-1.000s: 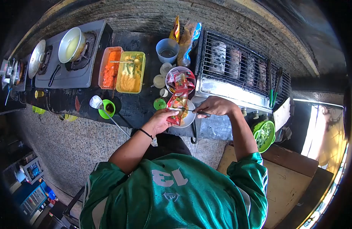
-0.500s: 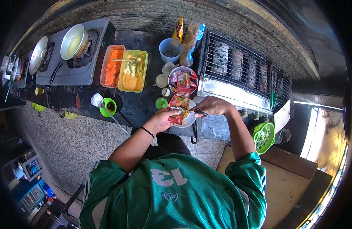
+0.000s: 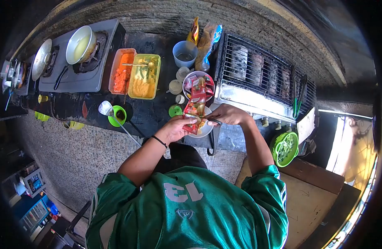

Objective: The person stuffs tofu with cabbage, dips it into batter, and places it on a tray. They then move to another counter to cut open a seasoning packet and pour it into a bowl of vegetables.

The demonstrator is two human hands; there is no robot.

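Observation:
My left hand pinches the lower end of a strip of red sachets. The strip runs up into a round bowl holding more red packets. Dark-handled scissors are in my right hand, their blades at the sachet beside my left fingertips. Beneath both hands sits a white bowl with pale yellowish contents, partly hidden by the strip and my fingers. A small green dish lies just left of the strip.
Left: a stove with a pan, orange and yellow food tubs, and a green bowl with a ladle. Behind: a blue-grey container. Right: a grill, tongs and a green basket.
My right hand has shifted slightly left with the scissors, closer to my left fingers. The lower sachet has tilted a little.

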